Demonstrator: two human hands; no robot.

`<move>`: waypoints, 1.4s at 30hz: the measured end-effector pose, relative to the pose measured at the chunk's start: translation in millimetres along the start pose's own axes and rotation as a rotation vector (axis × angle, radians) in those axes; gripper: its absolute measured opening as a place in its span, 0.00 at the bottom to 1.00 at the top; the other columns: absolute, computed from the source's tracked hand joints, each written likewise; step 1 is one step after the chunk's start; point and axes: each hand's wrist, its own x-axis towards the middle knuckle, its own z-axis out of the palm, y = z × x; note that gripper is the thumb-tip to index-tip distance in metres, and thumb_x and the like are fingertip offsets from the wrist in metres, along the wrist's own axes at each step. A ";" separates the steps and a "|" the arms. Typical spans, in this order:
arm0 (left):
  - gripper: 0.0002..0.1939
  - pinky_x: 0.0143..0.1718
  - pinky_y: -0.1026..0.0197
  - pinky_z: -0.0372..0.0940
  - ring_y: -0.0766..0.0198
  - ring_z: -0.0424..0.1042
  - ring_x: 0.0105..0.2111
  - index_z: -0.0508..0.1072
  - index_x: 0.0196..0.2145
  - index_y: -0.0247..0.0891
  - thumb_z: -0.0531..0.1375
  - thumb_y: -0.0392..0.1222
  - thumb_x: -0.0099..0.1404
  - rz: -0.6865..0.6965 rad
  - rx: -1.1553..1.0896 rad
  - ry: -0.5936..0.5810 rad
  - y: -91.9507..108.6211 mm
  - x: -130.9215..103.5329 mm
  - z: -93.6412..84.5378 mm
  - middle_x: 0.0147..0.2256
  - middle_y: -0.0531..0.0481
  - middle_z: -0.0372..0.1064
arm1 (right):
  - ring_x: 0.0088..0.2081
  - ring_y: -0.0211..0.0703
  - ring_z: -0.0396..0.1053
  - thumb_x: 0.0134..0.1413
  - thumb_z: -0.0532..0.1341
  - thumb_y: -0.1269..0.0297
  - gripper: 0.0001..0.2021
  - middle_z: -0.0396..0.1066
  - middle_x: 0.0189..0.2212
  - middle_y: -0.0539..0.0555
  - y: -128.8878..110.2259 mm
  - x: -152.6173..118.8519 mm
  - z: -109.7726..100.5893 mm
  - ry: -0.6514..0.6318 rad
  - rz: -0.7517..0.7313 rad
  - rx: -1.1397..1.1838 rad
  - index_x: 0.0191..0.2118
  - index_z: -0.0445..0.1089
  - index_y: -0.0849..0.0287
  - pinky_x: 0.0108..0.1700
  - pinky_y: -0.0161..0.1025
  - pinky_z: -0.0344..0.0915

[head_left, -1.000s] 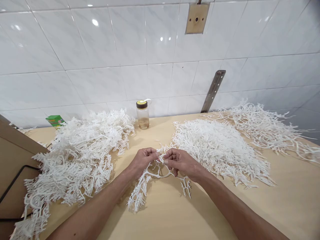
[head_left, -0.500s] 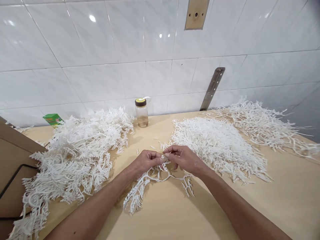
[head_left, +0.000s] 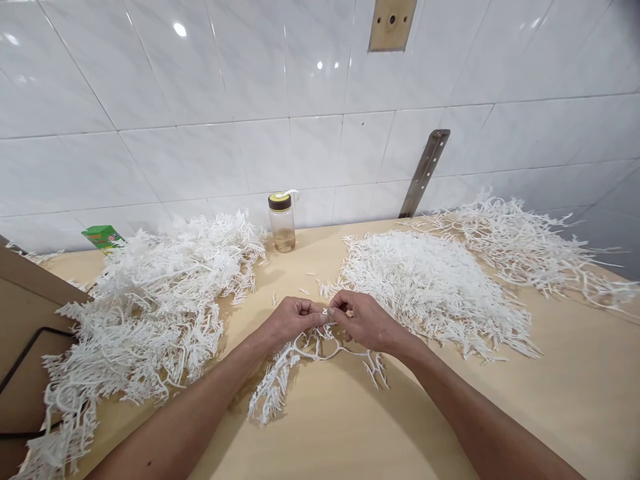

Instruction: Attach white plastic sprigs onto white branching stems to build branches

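Observation:
My left hand (head_left: 299,317) pinches a white branching plastic sprig (head_left: 327,350) near its upper end. Close against it, my right hand (head_left: 356,319) is closed at the fingertips on the same sprig's small twigs. The sprig hangs below both hands over the table, one bushy arm reaching down to the left and a thinner, barer one to the right. What lies exactly between the fingertips is partly hidden. Right of my hands lies a pile of short white pieces (head_left: 430,287). A tangled heap of bushy white sprigs (head_left: 160,313) spreads on the left.
Bare, thin white stems (head_left: 530,247) lie at the far right. A bottle with a dark and yellow lid (head_left: 283,227) stands near the tiled wall (head_left: 210,160). At the left are a green box (head_left: 103,237) and a cardboard box (head_left: 30,333). A metal bracket (head_left: 425,175) leans against the wall.
My right fingertips have come slightly nearer to the left ones at the sprig's top. The view has shifted a little; the piles look the same.

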 end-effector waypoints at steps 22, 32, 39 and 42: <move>0.17 0.25 0.65 0.57 0.69 0.62 0.22 0.73 0.28 0.34 0.65 0.53 0.56 0.133 0.043 0.116 -5.7 -0.3 11.5 0.23 0.52 0.67 | 0.27 0.40 0.69 0.55 0.61 0.57 0.08 0.72 0.30 0.52 4.2 3.0 0.5 0.045 -0.027 0.079 0.34 0.73 0.55 0.26 0.36 0.64; 0.18 0.23 0.67 0.55 0.70 0.60 0.21 0.70 0.27 0.34 0.64 0.54 0.58 0.137 0.025 0.146 -9.7 0.2 13.1 0.22 0.53 0.63 | 0.33 0.46 0.69 0.55 0.61 0.60 0.07 0.74 0.29 0.54 4.4 4.2 3.5 0.120 -0.047 -0.087 0.31 0.73 0.55 0.33 0.41 0.65; 0.18 0.24 0.66 0.53 0.70 0.58 0.21 0.69 0.25 0.35 0.63 0.53 0.58 0.163 0.084 0.135 -10.0 0.3 13.9 0.21 0.54 0.62 | 0.32 0.44 0.69 0.55 0.58 0.65 0.06 0.74 0.30 0.53 1.3 3.3 6.3 0.113 -0.049 -0.174 0.31 0.71 0.56 0.34 0.40 0.63; 0.18 0.24 0.66 0.53 0.70 0.58 0.22 0.69 0.25 0.35 0.63 0.53 0.59 0.169 0.088 0.118 -9.9 -0.1 14.3 0.22 0.54 0.62 | 0.33 0.43 0.70 0.56 0.56 0.66 0.07 0.74 0.31 0.53 0.3 2.6 7.4 0.113 -0.051 -0.187 0.33 0.72 0.57 0.34 0.39 0.63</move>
